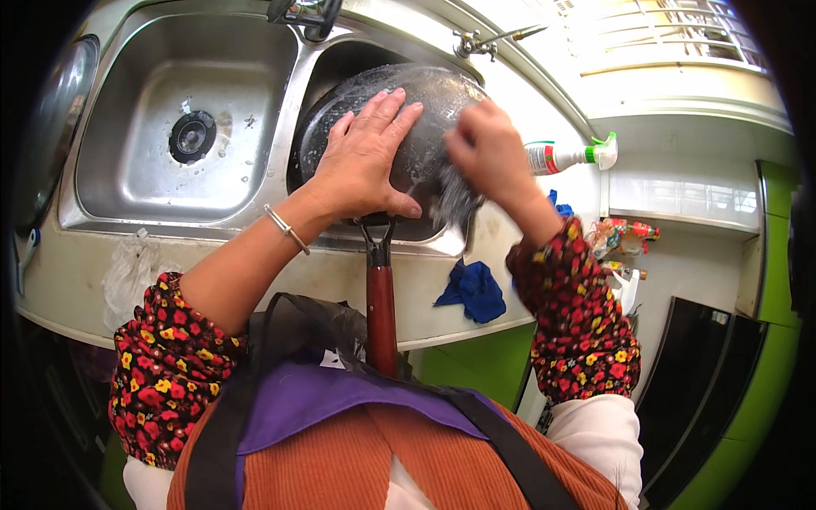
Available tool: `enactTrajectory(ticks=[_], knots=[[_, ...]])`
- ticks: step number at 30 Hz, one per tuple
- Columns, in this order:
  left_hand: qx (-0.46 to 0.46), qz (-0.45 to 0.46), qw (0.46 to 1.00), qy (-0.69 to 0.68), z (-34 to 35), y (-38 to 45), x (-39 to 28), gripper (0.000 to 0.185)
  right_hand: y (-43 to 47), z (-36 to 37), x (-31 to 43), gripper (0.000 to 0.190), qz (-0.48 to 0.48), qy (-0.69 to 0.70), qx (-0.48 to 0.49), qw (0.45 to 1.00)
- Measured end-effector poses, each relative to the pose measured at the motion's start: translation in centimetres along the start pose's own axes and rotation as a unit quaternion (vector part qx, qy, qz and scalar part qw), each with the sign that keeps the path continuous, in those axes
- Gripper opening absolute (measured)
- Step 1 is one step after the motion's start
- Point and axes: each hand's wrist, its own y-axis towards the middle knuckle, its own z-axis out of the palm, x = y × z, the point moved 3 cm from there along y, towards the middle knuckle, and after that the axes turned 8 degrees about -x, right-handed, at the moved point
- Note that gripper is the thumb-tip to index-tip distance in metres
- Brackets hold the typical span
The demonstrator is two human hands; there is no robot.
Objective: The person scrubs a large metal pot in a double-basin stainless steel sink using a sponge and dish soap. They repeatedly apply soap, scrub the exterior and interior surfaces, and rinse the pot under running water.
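Note:
A dark wok (421, 137), wet and soapy, lies bottom up in the right sink basin, its wooden handle (381, 319) pointing towards me over the counter edge. My left hand (376, 156) rests flat on the wok near the handle, fingers spread. Over the wok's right side my right hand (488, 150) is curled and blurred by motion. A blurred silvery, wet patch shows just below it; whether this is a scrubber or splashing water I cannot tell, and the inside of the hand is hidden.
To the left is the other steel basin (159, 185), with a large lid (57, 134) beyond it. A faucet (306, 13) stands behind. A spray bottle (554, 158), a blue cloth (478, 293) and a crumpled plastic bag (131, 274) lie on the counter.

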Motion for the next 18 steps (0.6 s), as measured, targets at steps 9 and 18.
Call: enactTrajectory(ticks=[9, 18], knots=[[0.008, -0.004, 1.0, 0.011, -0.2, 0.2, -0.1, 0.124, -0.7, -0.3, -0.2, 0.017, -0.003, -0.012, 0.067, 0.998], [0.018, -0.008, 1.0, 0.019, -0.3, -0.1, -1.0, 0.125, -1.2, -0.3, 0.2, 0.012, -0.028, -0.019, 0.029, 0.999]])
